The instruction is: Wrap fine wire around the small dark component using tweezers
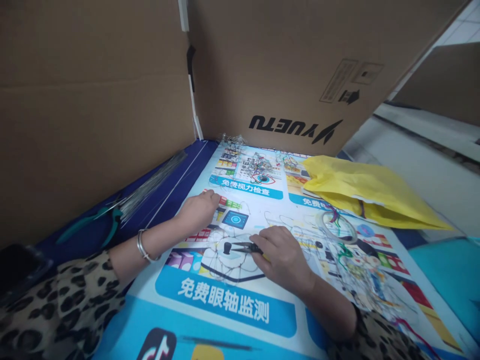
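"Where does the room to move lie?"

"Cardboard [292,65] walls in the left and top of the frame, its two faces meeting at a seam just left of top centre. The printed sheet [225,300] spreads from there to the bottom edge, with a gap between the two hands at centre and a broad blue stretch below them. A yellow bag [363,187] overlaps the sheet's edge at right, a tape roll [339,241] just beside it."

"And the pliers [244,247]?"

"At the centre of the frame, over the sheet, in the right hand [283,255], whose fingers curl around the handles. The long axis lies nearly level across the picture; the slim jaws point left, the handles run right into the palm. Whether the jaws are parted is too small to tell."

"The left hand [200,210]?"

"Left of centre, fingers bent and drawn together, pointing up and right. Whether they pinch anything, I cannot tell. Thin wires [260,164] tangle at upper centre, with more loops around the pliers. Teal-handled cutters [112,225] lie at left, beside a wire bundle [152,187] that slants up and right."
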The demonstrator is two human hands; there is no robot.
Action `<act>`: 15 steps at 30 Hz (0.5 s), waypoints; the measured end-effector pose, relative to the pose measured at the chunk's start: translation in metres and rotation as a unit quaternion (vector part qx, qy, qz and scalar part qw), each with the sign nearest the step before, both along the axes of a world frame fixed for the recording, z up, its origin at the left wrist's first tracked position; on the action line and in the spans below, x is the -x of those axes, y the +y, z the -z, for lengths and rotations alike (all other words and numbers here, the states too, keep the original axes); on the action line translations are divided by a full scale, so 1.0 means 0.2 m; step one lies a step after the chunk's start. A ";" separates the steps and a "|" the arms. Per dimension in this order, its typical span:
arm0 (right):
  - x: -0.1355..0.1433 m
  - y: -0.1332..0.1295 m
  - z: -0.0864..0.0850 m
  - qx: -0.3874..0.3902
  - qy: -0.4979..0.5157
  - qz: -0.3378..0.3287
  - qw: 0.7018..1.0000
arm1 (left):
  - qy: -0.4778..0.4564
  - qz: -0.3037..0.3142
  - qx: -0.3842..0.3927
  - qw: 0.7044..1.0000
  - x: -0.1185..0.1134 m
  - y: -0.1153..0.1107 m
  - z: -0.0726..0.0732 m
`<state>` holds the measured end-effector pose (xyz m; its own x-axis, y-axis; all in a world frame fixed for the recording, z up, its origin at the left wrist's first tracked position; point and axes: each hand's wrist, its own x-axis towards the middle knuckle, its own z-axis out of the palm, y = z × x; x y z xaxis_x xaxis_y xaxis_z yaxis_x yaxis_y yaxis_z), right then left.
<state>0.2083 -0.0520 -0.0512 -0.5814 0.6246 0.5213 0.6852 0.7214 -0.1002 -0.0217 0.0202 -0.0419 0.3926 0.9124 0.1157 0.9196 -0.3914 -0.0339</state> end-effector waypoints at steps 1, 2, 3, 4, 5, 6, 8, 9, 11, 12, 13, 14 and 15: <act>0.00 0.00 0.00 0.003 -0.001 -0.001 1.000 | 0.003 0.002 0.000 1.000 0.00 -0.01 0.00; 0.00 0.00 0.00 0.006 -0.002 -0.001 1.000 | 0.007 0.003 -0.001 1.000 -0.01 -0.01 0.00; 0.00 0.00 0.00 0.009 -0.003 -0.002 1.000 | 0.012 0.003 -0.003 1.000 -0.01 -0.01 -0.01; -0.01 0.00 0.01 0.011 -0.005 -0.003 1.000 | 0.019 0.005 -0.007 1.000 -0.01 -0.01 -0.01; -0.01 0.00 0.01 0.012 -0.005 -0.003 1.000 | 0.025 0.007 -0.012 1.000 -0.01 -0.02 -0.01; -0.01 0.00 0.01 0.012 -0.006 -0.003 1.000 | 0.031 0.010 -0.018 0.999 -0.01 -0.02 -0.02; -0.01 0.00 0.01 0.015 -0.007 -0.003 1.000 | 0.037 0.016 -0.029 0.999 -0.01 -0.02 -0.02; -0.01 0.00 0.01 0.017 -0.009 -0.002 1.000 | 0.035 0.019 -0.032 0.999 -0.01 -0.02 -0.03; 0.00 0.00 0.00 0.020 -0.014 0.000 1.000 | 0.022 0.030 -0.036 0.999 -0.01 -0.03 -0.03; 0.00 0.00 0.00 0.021 -0.017 0.000 1.000 | 0.011 0.034 -0.036 0.999 -0.01 -0.03 -0.03; 0.00 0.00 0.00 0.023 -0.019 0.000 1.000 | -0.002 0.036 -0.037 0.999 -0.01 -0.02 -0.03; 0.00 0.00 0.01 0.023 -0.020 0.000 1.000 | -0.020 0.035 -0.038 0.998 -0.01 -0.02 -0.03; 0.00 0.00 0.01 0.023 -0.018 0.000 1.000 | -0.042 0.031 -0.038 0.998 -0.01 -0.02 -0.03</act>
